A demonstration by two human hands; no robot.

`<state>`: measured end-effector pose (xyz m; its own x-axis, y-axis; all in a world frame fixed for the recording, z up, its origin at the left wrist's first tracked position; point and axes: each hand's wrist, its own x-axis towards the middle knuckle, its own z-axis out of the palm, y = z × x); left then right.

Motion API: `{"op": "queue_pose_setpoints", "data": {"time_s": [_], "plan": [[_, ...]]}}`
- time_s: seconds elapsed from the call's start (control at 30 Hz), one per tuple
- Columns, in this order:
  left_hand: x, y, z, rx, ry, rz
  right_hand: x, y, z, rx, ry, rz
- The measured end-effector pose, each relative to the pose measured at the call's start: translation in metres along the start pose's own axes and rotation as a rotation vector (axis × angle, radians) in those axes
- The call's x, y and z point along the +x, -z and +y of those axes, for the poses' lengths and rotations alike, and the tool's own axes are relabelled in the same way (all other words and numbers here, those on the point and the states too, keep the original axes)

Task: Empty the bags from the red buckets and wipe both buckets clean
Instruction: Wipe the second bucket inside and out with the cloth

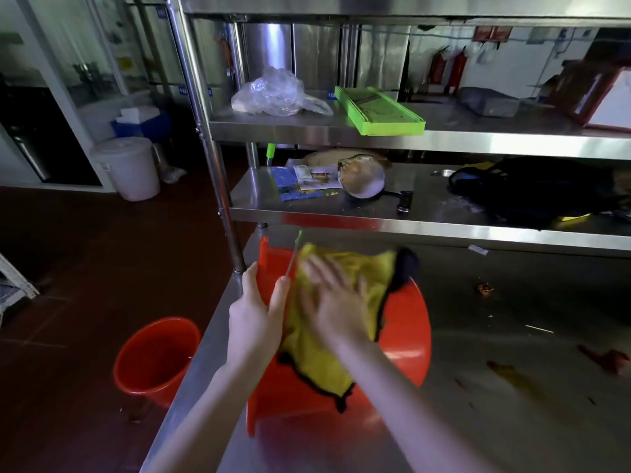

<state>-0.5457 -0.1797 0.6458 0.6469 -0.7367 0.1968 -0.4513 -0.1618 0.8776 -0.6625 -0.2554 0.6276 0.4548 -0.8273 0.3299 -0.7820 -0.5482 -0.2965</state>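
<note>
Fingers (280, 295): L hand (252, 315) grips red bucket (406, 336) rim; R hand (331, 308) flat on yellow cloth (372, 271).

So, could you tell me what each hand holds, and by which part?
The left hand grips the red bucket on the table by its left edge; the right hand holds nothing, pressing flat on the yellow cloth.

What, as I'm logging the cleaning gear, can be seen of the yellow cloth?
The yellow cloth looks soft, like microfibre, with black edging and a black far corner. It lies crumpled over the red bucket, which lies tipped on the steel table. The right hand, blurred, presses on it with spread fingers; the left hand holds the bucket's rim beside it.
</note>
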Motion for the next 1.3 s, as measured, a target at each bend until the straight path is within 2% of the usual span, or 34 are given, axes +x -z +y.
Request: {"op": "queue_pose_setpoints", "data": {"time_s": [0.1,0.2,0.27,0.4,0.5,0.6,0.7,0.8,0.9,1.0,1.1,1.2,1.3], "plan": [[0.001,0.002,-0.003,-0.073,0.009,-0.024,-0.015,-0.008,-0.036,-0.025,0.183,0.027],[-0.002,0.004,-0.004,-0.094,-0.011,-0.023,-0.018,0.002,-0.008,-0.005,0.206,0.006],[-0.009,0.006,-0.006,-0.109,-0.028,-0.014,-0.021,0.009,0.025,-0.015,0.111,0.008],[-0.032,0.008,-0.014,-0.156,-0.065,-0.017,-0.013,0.024,0.101,-0.017,-0.25,-0.018],[-0.04,0.008,-0.022,-0.168,-0.104,-0.005,0.001,0.028,0.111,0.0,-0.395,-0.094],[-0.03,0.007,-0.021,-0.153,-0.098,0.004,0.014,0.016,0.053,-0.022,-0.256,-0.041],[-0.013,0.006,-0.022,-0.146,-0.096,0.011,0.013,0.0,-0.028,0.024,0.056,-0.022],[-0.007,0.011,-0.022,-0.161,-0.109,-0.006,0.009,0.0,-0.047,0.064,0.184,-0.029],[-0.011,0.014,-0.023,-0.174,-0.102,0.001,0.001,0.006,-0.001,0.012,0.138,-0.014],[-0.025,0.015,-0.032,-0.172,-0.126,-0.018,-0.001,0.016,0.067,0.01,-0.156,-0.003],[-0.046,0.018,-0.043,-0.166,-0.162,-0.023,0.007,0.03,0.104,0.013,-0.366,-0.161],[-0.055,0.02,-0.052,-0.174,-0.163,0.002,0.024,0.024,0.075,0.001,-0.318,-0.179],[-0.055,0.024,-0.063,-0.147,-0.181,0.027,0.031,0.009,0.005,0.062,-0.1,-0.118]]}}
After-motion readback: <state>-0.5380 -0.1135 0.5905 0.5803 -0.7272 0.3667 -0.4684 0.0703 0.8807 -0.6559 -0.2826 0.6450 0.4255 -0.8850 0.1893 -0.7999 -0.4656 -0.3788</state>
